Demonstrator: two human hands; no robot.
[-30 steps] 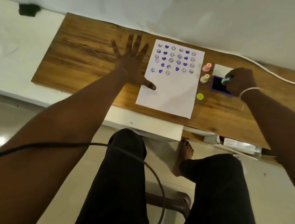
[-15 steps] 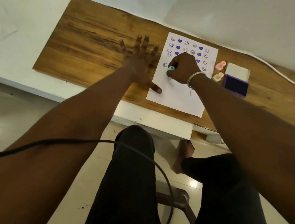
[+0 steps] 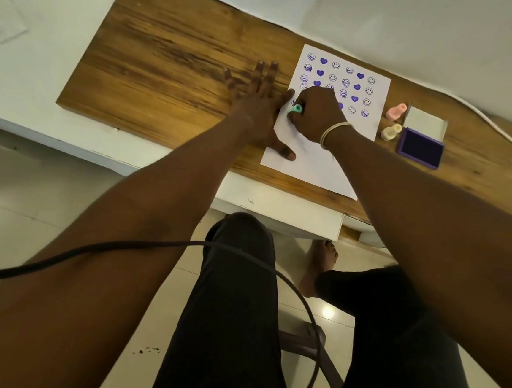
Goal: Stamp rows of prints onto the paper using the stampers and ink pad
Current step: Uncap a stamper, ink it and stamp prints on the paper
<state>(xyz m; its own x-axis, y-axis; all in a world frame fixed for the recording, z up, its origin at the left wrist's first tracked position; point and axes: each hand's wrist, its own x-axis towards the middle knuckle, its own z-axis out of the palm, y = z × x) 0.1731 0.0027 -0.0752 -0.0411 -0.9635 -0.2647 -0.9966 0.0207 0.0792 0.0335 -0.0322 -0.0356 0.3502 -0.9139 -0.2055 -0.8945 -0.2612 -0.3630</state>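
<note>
- Gripping the green stamper (image 3: pixel 295 109), the right hand (image 3: pixel 317 114) has come from the ink pad (image 3: pixel 421 147) to the paper (image 3: pixel 319 165), low in the left column.
- Left hand (image 3: pixel 258 101) stays flat, fingers spread, thumb pinning the paper's edge.
- Judgement: freshly inked; next print due. Contact hidden.
- Pink stamper (image 3: pixel 395 111) and cream stamper (image 3: pixel 390 132) idle beside the pad.

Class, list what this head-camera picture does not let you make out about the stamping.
- Head view: the green stamper's face and any fresh print, hidden under the right hand.
- Head view: some prints on the paper, covered by that hand.
- Head view: the pink stamper's design, too small.
</note>
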